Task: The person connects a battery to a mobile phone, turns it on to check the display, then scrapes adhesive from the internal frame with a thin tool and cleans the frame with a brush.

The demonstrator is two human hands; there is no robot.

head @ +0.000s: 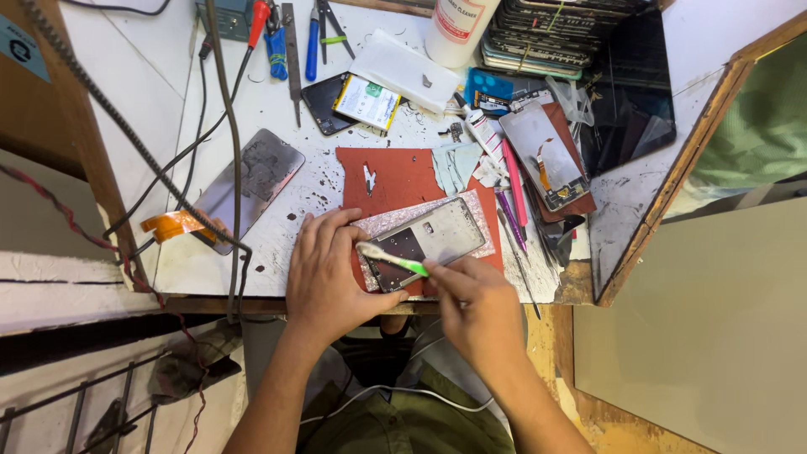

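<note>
My right hand pinches a green toothbrush, bristle end over the phone frame. Left hand lies flat w/ fingers spread, pressing the frame's left edge. Frame sits on a red mat near the tabletop front edge. Farther back: phone w/ exposed battery, white bottle, stacked screens.

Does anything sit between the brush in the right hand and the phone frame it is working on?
Nothing visible: the right hand holds the green brush directly on the phone frame, steadied by the left hand.
</note>
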